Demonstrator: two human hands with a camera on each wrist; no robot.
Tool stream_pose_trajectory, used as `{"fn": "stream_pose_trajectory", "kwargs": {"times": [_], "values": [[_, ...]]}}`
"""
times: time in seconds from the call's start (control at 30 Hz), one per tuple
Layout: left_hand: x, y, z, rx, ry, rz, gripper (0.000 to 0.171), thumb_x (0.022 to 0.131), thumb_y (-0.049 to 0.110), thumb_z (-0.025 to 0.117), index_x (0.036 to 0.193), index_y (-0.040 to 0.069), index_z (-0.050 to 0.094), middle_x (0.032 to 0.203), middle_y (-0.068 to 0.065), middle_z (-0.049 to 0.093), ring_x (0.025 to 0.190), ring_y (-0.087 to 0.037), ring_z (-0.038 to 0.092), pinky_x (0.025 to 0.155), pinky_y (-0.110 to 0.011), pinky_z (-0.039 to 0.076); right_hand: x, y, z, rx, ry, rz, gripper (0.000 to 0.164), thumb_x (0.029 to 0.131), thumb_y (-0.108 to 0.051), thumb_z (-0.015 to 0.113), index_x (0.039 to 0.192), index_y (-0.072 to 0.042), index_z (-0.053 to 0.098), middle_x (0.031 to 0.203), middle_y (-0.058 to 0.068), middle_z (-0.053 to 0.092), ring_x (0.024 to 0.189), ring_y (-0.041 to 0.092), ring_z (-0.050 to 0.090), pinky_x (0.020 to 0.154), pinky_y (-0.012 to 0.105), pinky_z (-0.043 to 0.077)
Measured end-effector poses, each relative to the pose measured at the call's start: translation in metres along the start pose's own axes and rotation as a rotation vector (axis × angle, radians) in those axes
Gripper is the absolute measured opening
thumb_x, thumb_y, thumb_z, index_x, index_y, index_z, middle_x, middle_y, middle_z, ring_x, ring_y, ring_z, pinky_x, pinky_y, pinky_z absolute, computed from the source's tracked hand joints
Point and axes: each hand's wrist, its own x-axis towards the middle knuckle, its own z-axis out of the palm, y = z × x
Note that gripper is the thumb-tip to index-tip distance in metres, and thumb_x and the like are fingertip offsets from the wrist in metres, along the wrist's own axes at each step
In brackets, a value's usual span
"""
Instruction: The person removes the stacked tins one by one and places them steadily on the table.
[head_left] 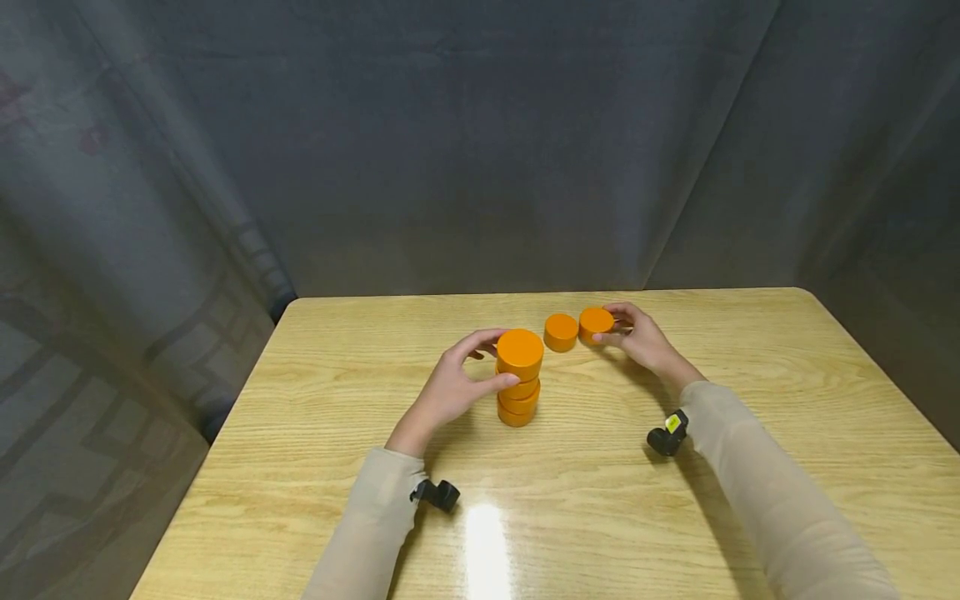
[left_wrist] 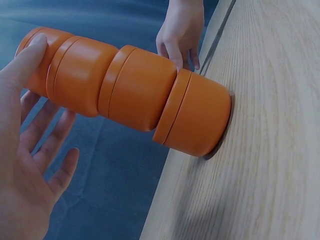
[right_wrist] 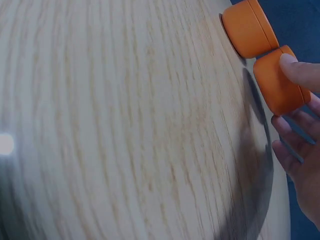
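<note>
Several round orange lidded jars stand in an uneven stack [left_wrist: 137, 87] on the table. My left hand [head_left: 456, 385] grips the top jar [head_left: 520, 350], thumb on the near side and fingers round the far side. Farther back on the right, my right hand [head_left: 637, 337] holds another orange jar [right_wrist: 280, 82] between thumb and fingers. In the right wrist view a strip of table and shadow shows beneath this jar. Close against it on the left is one more orange jar [head_left: 561, 332], upright on the table.
The light wooden table [head_left: 300, 433] ends at a straight back edge just behind the two separate jars. Dark grey curtains [head_left: 465, 150] hang behind it and at both sides. A small black camera [head_left: 666, 433] sits on the right wrist, another [head_left: 438, 495] on the left.
</note>
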Motion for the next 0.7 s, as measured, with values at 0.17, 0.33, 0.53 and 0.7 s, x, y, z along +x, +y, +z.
{"fn": "stream_pose_trajectory", "kwargs": {"times": [0.17, 0.33, 0.53, 0.7], "values": [[0.0004, -0.0001, -0.0003, 0.009, -0.002, 0.001, 0.056, 0.085, 0.021, 0.081, 0.136, 0.018, 0.058, 0.124, 0.005, 0.062, 0.109, -0.015, 0.055, 0.098, -0.059, 0.040, 0.0015, 0.0000, 0.0010, 0.000, -0.025, 0.015, 0.062, 0.092, -0.008, 0.071, 0.141, 0.011, 0.039, 0.135, 0.031, 0.050, 0.118, 0.043, 0.052, 0.101, 0.048, 0.041], [-0.0002, 0.0005, -0.0002, 0.014, -0.002, 0.007, 0.056, 0.085, 0.020, 0.081, 0.136, 0.017, 0.057, 0.123, 0.005, 0.062, 0.108, -0.016, 0.055, 0.098, -0.059, 0.041, 0.0022, 0.0023, 0.0019, 0.009, -0.020, 0.014, 0.061, 0.091, -0.007, 0.072, 0.139, 0.012, 0.039, 0.133, 0.032, 0.050, 0.116, 0.042, 0.051, 0.101, 0.048, 0.040], [-0.0009, 0.0022, -0.0004, 0.031, -0.007, 0.000, 0.056, 0.086, 0.022, 0.080, 0.137, 0.018, 0.057, 0.125, 0.007, 0.062, 0.109, -0.014, 0.055, 0.098, -0.056, 0.041, 0.0027, 0.0059, 0.0015, 0.014, -0.023, 0.029, 0.060, 0.092, -0.008, 0.072, 0.138, 0.012, 0.040, 0.132, 0.030, 0.050, 0.117, 0.041, 0.051, 0.100, 0.043, 0.042], [-0.0007, 0.0029, -0.0003, 0.027, -0.010, -0.001, 0.057, 0.086, 0.022, 0.080, 0.138, 0.019, 0.056, 0.126, 0.007, 0.061, 0.109, -0.014, 0.055, 0.099, -0.056, 0.041, 0.0026, 0.0070, -0.0004, 0.014, -0.030, 0.015, 0.060, 0.092, -0.008, 0.071, 0.138, 0.013, 0.039, 0.133, 0.032, 0.048, 0.120, 0.044, 0.050, 0.105, 0.051, 0.039]]}}
